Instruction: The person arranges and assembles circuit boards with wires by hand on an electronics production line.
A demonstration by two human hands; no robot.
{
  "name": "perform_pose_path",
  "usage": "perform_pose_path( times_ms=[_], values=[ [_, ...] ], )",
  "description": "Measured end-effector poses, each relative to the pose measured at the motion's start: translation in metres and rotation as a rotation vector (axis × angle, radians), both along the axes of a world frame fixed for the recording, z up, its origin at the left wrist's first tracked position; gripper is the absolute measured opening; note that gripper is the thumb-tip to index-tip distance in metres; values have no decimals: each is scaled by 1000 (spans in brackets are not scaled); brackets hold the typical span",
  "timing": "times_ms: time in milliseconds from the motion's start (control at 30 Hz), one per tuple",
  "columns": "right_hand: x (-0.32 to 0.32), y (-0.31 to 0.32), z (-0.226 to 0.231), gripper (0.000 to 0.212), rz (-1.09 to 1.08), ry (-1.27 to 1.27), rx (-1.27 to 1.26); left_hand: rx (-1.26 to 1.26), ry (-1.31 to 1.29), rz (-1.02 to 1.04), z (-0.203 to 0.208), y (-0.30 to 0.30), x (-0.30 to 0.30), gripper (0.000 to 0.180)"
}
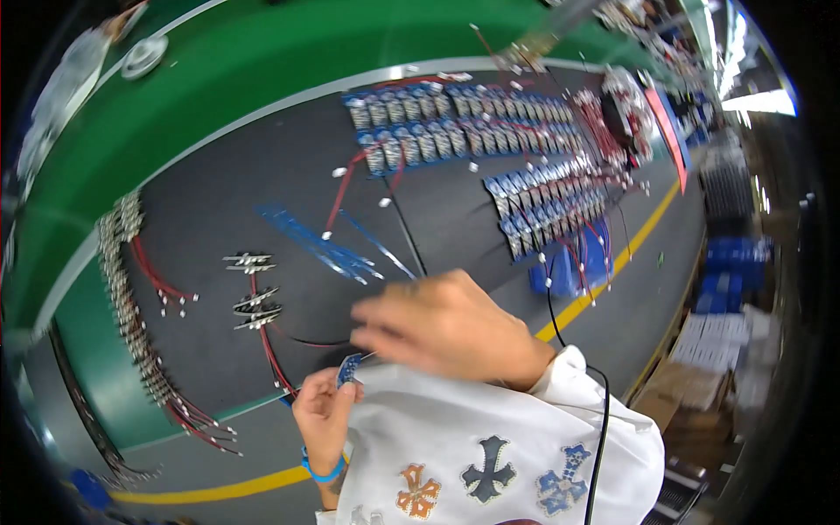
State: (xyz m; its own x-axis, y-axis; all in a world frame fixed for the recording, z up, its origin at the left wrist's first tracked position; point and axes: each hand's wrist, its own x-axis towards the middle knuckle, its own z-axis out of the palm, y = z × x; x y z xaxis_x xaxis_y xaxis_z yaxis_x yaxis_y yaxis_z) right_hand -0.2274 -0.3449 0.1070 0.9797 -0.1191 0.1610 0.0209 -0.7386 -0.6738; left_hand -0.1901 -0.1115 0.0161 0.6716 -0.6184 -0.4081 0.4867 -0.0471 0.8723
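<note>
1. Pinching a small blue circuit board between thumb and fingers, the left hand holds it by the near edge of the bench.
2. Right hand, blurred, is just beside it; I cannot tell whether its fingers grip anything.
3. Blue strips lie mid-bench.
4. Curved board row follows the left edge.
5. Rows of blue boards lie toward the far right corner.
</note>
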Motion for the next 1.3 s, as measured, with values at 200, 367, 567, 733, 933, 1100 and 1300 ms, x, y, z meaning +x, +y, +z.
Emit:
perform_pose_path(
  times_ms=[200,367,567,733,933,1100,1300],
  values=[
    [-42,30,105,24,-108,-82,-137,82,22,-249,3,-28,-14,19],
    [-71,8,120,27,-128,-248,80,-18,-30,-291,5,-52,-16,20],
    [-112,-36,106,19,-172,-533,-748,-12,-146,-272,13,-57,-17,20],
    [-151,-233,119,19,-1138,-768,-283,54,-103,-187,21,-61,-27,20],
    [-243,-503,-46,19,-653,-19,-115,-31,-23,-156,18,-62,-37,20],
    [-148,-513,-104,27,-631,378,-553,-58,139,-36,28,-72,-45,22],
    [-183,-589,-135,25,-666,437,-502,-170,227,16,47,-98,-38,24]
  ],
)
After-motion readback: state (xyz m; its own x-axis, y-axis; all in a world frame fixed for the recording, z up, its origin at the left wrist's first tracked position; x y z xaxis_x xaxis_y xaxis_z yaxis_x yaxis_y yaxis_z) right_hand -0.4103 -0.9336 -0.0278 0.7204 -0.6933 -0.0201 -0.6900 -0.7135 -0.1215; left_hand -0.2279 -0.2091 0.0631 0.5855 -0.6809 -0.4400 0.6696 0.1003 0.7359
